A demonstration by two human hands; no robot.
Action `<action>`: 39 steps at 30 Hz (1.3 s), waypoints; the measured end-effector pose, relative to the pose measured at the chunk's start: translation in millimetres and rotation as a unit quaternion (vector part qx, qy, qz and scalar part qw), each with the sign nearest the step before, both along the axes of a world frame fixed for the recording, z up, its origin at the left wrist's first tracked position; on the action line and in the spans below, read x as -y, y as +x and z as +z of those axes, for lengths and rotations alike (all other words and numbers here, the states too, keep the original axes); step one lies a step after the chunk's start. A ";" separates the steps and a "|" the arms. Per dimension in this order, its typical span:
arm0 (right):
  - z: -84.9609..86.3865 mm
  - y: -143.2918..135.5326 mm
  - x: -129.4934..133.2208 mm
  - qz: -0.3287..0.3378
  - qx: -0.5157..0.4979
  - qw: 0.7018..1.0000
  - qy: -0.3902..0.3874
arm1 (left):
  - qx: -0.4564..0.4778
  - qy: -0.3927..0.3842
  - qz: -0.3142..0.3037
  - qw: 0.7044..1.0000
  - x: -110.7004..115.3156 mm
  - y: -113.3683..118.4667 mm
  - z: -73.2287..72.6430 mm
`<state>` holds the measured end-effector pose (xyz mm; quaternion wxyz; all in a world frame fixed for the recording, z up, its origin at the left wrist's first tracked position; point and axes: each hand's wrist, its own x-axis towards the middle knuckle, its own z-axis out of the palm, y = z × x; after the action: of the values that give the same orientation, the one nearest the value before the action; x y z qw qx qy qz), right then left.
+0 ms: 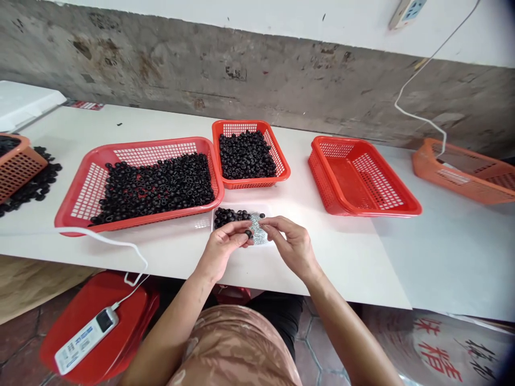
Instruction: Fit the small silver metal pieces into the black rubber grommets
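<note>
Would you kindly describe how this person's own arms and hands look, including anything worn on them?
The left hand and right hand are bare, with no gloves; no watch, cable or sleeve shows along the forearms. The body wears a brown, pale-patterned fabric garment.

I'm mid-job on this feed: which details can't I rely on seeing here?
All in the head view:
- Whatever, if anything, is between the right hand's fingertips: too small.
- The near left part of the white tray: hidden behind the left hand, which pinches a black piece.
- The left orange basket's far end: cut off by the left edge.
- The right orange basket's far end: cut off by the right edge.
</note>
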<state>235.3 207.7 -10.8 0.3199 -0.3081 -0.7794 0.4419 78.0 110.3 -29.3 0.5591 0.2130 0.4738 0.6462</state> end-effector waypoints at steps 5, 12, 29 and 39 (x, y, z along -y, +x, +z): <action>2.2 -0.6 10.2 0.034 0.008 0.996 0.078 | 0.019 0.006 0.014 1.000 6.8 -0.5 -0.6; 4.2 -0.1 16.6 0.016 0.011 0.987 0.159 | -0.060 0.024 0.038 0.997 10.9 2.3 -7.4; -6.5 -2.8 21.5 0.035 0.078 0.925 0.369 | -0.094 0.035 0.072 0.992 16.1 8.4 -3.8; 13.6 17.6 56.2 0.045 0.053 0.955 0.288 | -0.056 0.030 0.094 0.994 26.5 7.4 -4.0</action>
<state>252.9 151.5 2.8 0.3330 -0.1907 -0.9025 0.1956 85.4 83.8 -33.3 0.4622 0.2202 0.5026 0.6966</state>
